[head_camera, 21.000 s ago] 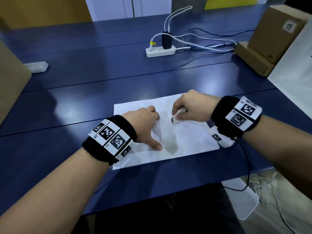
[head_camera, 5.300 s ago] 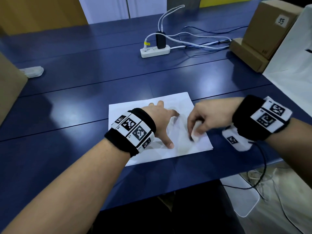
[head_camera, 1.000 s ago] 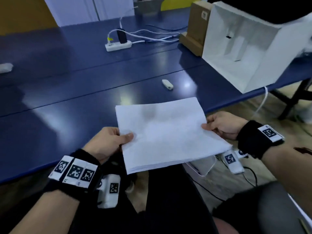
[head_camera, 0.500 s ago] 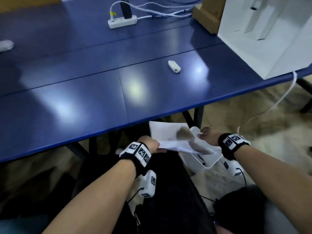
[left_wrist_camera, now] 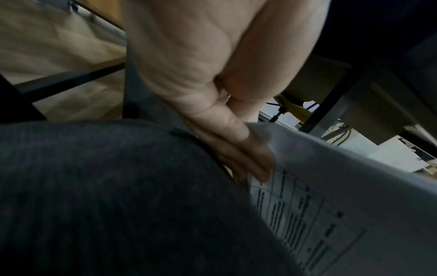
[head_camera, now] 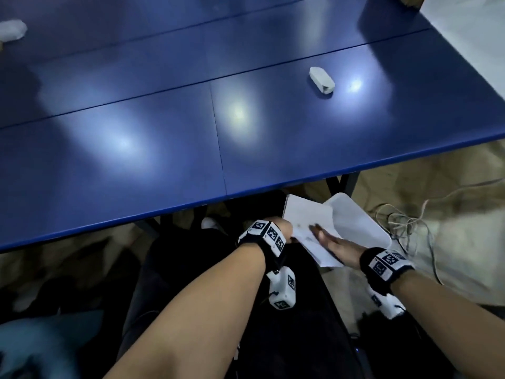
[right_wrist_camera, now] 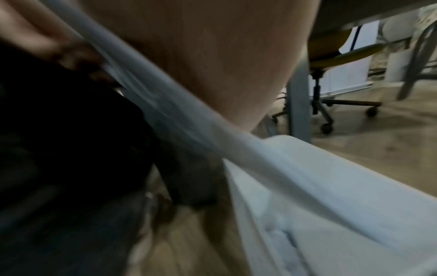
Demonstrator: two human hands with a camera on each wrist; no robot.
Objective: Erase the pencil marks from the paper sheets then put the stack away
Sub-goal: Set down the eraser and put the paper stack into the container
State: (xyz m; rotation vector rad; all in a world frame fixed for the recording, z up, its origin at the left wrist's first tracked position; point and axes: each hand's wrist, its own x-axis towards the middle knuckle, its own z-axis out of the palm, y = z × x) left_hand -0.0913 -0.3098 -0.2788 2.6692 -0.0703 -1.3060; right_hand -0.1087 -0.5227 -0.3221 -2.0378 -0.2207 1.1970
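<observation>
Since 0.5 s ago, stack (head_camera: pixel 306 228) sits lower beside white bin (head_camera: pixel 355 222), below counter (head_camera: pixel 164 160) edge. Left hand (head_camera: pixel 281 228) pinches its near edge; right hand (head_camera: pixel 332 243) lies flat on top, fingers straight. Underside shows a printed table. Eraser (head_camera: pixel 322 80) on counter.

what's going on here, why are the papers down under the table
A person is holding a stack of paper sheets below the near edge of the blue table, over a white bin on the floor. The left hand grips the stack's left edge; the right hand lies flat on top of it. The eraser sits alone on the tabletop. The stack is not yet inside the bin.
</observation>
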